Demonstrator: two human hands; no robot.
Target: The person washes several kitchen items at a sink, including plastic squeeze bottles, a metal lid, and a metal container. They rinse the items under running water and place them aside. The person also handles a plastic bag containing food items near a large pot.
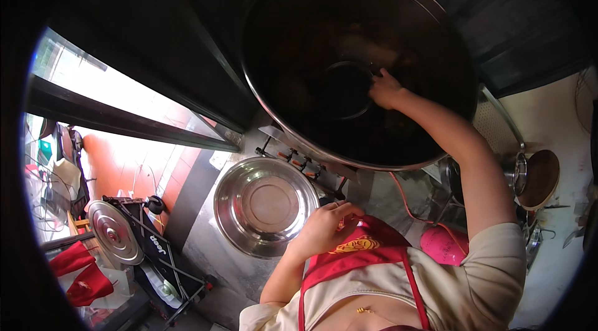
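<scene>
In front of me stands a very large, deep metal stockpot (268, 107), its inside mostly dark. My right hand (387, 90) reaches over it with fingers curled at the edge of a round, thin-rimmed vessel (348, 90), too dark to name more exactly. Dim brownish contents (369, 46) show beyond that vessel. My left hand (329, 226) is bent in front of my red apron (355, 256), by the right rim of a wide stainless steel basin (273, 202). Its fingertips are partly hidden, and whether it grips anything is unclear. The basin shows a bare, shiny bottom.
A gas burner manifold with orange-handled valves (299, 163) sits below the pot. An orange hose (402, 195) runs to a pink cylinder (441, 242). At left, a round metal lid (116, 232) rests against a black folding cart (154, 251). Pans (539, 179) are at right.
</scene>
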